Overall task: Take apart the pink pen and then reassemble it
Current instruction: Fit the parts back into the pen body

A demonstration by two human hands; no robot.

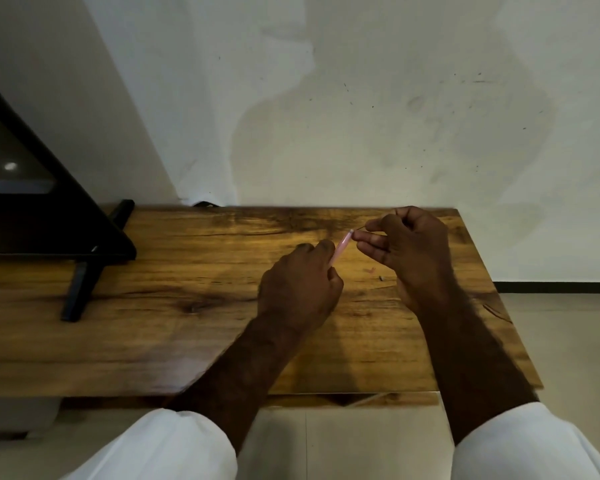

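My left hand [300, 282] grips the lower part of the pink pen barrel [342, 245], which points up and to the right above the wooden table [187, 306]. My right hand [407, 249] pinches a thin dark part, probably the refill [361, 228], right at the barrel's upper end. Two small loose parts lie on the table between my hands: a pink piece [371, 270] and a tiny dark piece [381, 278].
A black monitor [32, 202] on a black stand [84, 282] fills the table's left side. A pale wall rises behind the table. The table's right edge drops to a light tiled floor [568, 341].
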